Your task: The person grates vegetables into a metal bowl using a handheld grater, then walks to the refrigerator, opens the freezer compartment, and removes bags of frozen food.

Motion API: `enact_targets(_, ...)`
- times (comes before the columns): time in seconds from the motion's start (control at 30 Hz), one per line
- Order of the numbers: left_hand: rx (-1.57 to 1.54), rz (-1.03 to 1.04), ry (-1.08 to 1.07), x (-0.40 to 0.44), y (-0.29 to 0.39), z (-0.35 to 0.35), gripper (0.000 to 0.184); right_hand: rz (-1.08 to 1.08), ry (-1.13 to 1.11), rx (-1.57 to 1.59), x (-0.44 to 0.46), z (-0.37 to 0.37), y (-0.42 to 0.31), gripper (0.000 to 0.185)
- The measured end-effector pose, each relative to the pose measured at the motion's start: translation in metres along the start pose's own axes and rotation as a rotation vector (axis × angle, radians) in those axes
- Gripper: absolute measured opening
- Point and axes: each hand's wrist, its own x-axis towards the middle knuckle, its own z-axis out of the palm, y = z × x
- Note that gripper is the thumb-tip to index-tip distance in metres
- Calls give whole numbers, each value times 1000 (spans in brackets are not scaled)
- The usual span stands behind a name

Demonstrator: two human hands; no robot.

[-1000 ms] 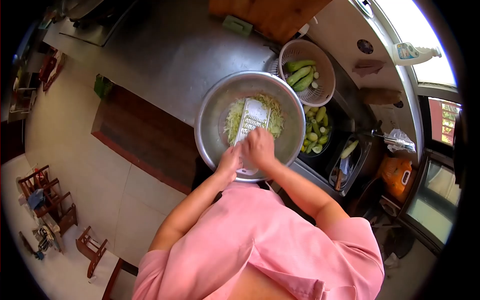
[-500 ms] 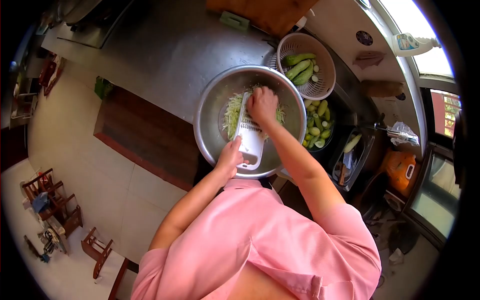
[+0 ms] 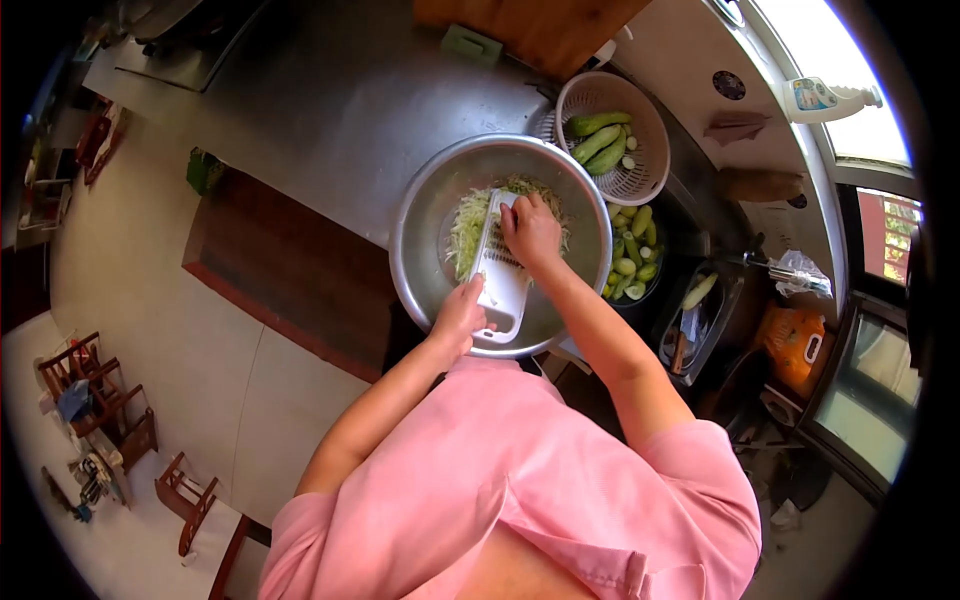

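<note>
A white grater [image 3: 504, 290] leans inside a large metal basin [image 3: 415, 285], its handle end toward me. My left hand [image 3: 460, 316] is closed round the grater's near left edge. Over the upper part of the grater, my right hand [image 3: 532, 238] is closed with curled fingers; whatever is under them is hidden. Pale green vegetable shreds [image 3: 465, 235] lie in the basin beneath and around the grater.
Right of the basin are a white colander [image 3: 655, 165] with green gourds [image 3: 604, 150] and a dark container of cut pieces [image 3: 627, 262]. A sink-side tray [image 3: 735, 312] holds a knife. A wooden board [image 3: 530, 30] stands at the back of the steel counter [image 3: 310, 120].
My right hand has moved slightly down the grater, toward me. My left hand stays on the grater. The view has shifted a little.
</note>
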Motion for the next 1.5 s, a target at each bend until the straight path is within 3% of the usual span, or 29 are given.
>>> enact_targets(0.17, 19, 59, 11, 11, -7, -1, 34, -141, -194, 75, -57, -28, -28, 15)
enact_targets(0.23, 13, 21, 7, 11, -9, -6, 28, -46, -67, 6, -23, 5, -4, 15)
enact_targets(0.33, 27, -12, 3, 0, 2, 0, 25, -100, 121, -19, 25, 21, 17, 14)
enact_targets(0.4, 63, 57, 65, -9, 8, 9, 33, -5, -60, -24, 24, 13, 16, 15)
enact_targets(0.53, 18, 46, 1, 6, 0, 3, 32, -232, -193, 80, -53, -13, -15, 13)
enact_targets(0.6, 56, 34, 48, -4, 4, 6, 32, -107, -39, 32, -13, 3, -4, 12)
enact_targets(0.67, 42, -22, 21, 4, -4, -4, 31, -159, 90, -5, 26, 20, 14, 15)
enact_targets(0.73, 63, 53, 60, -6, 7, 8, 32, -35, 121, -108, 36, 26, 27, 19)
enact_targets(0.87, 21, 73, 0, 5, -2, 2, 33, -245, -135, 146, -43, -23, -19, 22)
enact_targets(0.93, 15, 52, 25, 2, -2, 3, 34, -261, -43, 61, -40, 0, -14, 24)
enact_targets(1.0, 22, 46, 5, 2, 1, 1, 35, -129, 83, 6, 5, 22, -1, 27)
enact_targets(1.1, 32, 22, 2, 3, 0, -3, 32, -79, 117, -18, 35, 24, 13, 29)
enact_targets(1.13, 27, 45, -20, 5, 1, -2, 35, -82, 121, -24, 25, 19, 12, 29)
enact_targets(1.2, 33, 42, -31, 13, -3, -4, 35, -231, -100, 70, -14, -2, 0, 30)
enact_targets(1.3, 55, 23, -27, 18, -9, -9, 32, -247, -24, 36, -29, -2, -11, 30)
enact_targets(1.4, 63, -40, -5, 15, -8, -8, 31, -162, 109, -53, 19, 25, 13, 32)
enact_targets(1.5, 68, 2, -36, 12, -3, -8, 31, -131, 32, -41, 18, 21, 10, 33)
